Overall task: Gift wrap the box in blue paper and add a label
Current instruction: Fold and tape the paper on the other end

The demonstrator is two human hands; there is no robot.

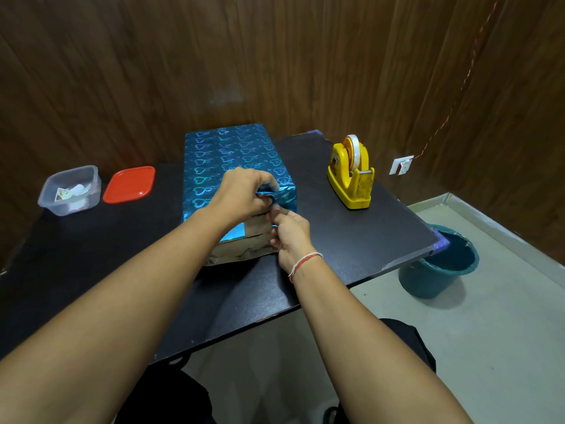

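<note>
Dark wood-grain panelling is backing a black bench (351,240), and the box wrapped in shiny blue heart-patterned paper (232,154) is lying at the middle of it, long side running away from the person. Its top is covered already; the near end is hanging open, showing the paper's dull silvery underside (241,249).

The left hand (241,194) is curling over the near top edge, its fingers pinching the blue flap down against the end face. The right hand (289,231) is working just beside it, fingertips pinched on the right-side flap and touching the left thumb; whether a piece of tape is between them I cannot tell.

To fold this end well, the side flap probably wants creasing tight against the box corner before the lower flap is brought up, with the left hand pinning the top so nothing slackens.

A yellow plastic tape dispenser (351,175) is standing to the right, near enough to reach. Well apart on the left, a clear plastic tub holding small paper pieces (70,191), possibly labels, is sitting beside its red lid (130,185).
</note>
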